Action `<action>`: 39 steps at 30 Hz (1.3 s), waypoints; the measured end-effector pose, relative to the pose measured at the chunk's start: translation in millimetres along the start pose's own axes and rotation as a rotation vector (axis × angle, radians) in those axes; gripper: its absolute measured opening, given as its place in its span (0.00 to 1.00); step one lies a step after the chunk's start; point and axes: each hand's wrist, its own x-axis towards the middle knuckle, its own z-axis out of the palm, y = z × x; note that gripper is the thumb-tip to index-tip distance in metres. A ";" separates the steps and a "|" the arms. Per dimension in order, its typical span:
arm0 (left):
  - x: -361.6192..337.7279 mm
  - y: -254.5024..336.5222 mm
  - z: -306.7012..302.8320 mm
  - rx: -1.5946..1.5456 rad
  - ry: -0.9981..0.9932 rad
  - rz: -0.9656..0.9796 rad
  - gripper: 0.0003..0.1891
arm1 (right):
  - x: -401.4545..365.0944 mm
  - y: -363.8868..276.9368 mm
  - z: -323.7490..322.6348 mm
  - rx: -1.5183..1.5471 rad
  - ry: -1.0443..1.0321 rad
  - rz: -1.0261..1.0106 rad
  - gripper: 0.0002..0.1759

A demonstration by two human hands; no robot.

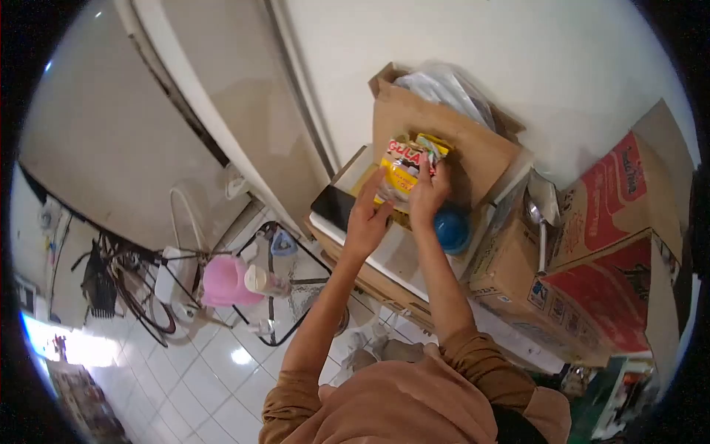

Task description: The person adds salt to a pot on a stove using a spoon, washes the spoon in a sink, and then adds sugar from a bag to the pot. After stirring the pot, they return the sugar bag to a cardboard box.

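A yellow and clear plastic packet of sugar (400, 176), with red letters reading "GULA", is held up over the white table top. My left hand (367, 216) has its fingers along the packet's lower left side. Higher up, my right hand (430, 194) grips the crumpled top right part, thumb on the front. Just below the right hand sits a round blue plastic thing (451, 229), partly hidden by my forearm. A dark flat thing like a phone (333, 206) lies left of my left hand.
Behind the packet stands an open cardboard box (414, 111) with a clear plastic bag (451, 92). On the right are red and brown cartons (599, 200) and a metal ladle (543, 229). A pink plastic container (224, 281) and a black-framed rack (275, 337) stand at lower left.
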 end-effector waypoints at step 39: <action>44.3 -45.9 -4.7 -0.237 -0.134 -0.112 0.28 | 3.9 -2.2 7.5 -0.244 -0.051 0.225 0.17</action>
